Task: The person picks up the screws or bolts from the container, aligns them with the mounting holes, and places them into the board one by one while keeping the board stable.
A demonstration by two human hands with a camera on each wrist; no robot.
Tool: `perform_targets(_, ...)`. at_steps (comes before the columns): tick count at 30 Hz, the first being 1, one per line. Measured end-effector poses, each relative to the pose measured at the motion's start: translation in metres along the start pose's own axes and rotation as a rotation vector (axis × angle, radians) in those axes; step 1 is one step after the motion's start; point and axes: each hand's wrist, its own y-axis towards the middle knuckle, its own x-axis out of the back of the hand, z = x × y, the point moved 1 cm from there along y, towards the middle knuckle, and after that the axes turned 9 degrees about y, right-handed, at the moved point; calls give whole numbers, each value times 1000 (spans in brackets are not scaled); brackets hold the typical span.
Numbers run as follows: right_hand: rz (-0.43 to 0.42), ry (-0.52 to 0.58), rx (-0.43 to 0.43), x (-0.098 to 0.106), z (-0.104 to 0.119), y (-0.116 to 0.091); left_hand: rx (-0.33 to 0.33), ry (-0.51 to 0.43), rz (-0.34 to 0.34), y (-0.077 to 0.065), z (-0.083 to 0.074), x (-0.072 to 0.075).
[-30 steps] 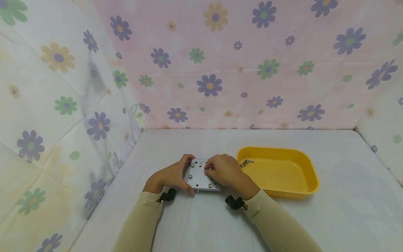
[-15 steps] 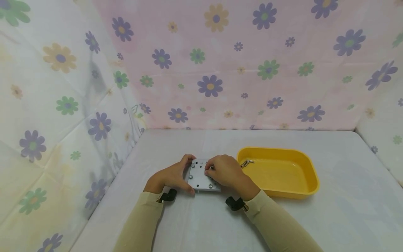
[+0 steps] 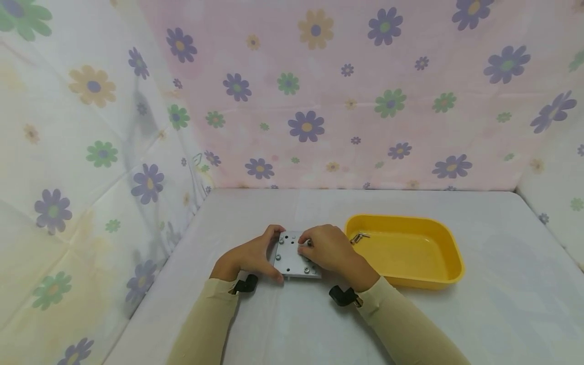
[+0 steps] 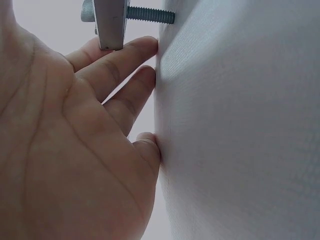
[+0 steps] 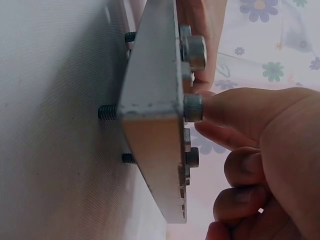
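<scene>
We grip the plate (image 3: 290, 257) in our left hand (image 3: 253, 254), several bolts (image 3: 306, 270) in, holes (image 3: 292, 243) apparently left, and can't tell whether our right hand (image 3: 329, 250) pinches anything.

The location is a screened tabletop work area. Flower-printed fabric (image 3: 337, 96) encloses the back, left and right sides of a table (image 3: 283, 324) with a white cloth surface. Work items are a yellow tray (image 3: 406, 253) and a metal plate (image 3: 291, 261) with bolts (image 3: 306, 270). The building type cannot be determined.
</scene>
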Motion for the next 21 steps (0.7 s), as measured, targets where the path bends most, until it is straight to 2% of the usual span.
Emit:
perform_targets(12,5,-8,0,1,2,2,5,-2,10,-1,-3,2)
perform_targets(21,35,-83,-3,7,4,2,2,6,3,1,1,0)
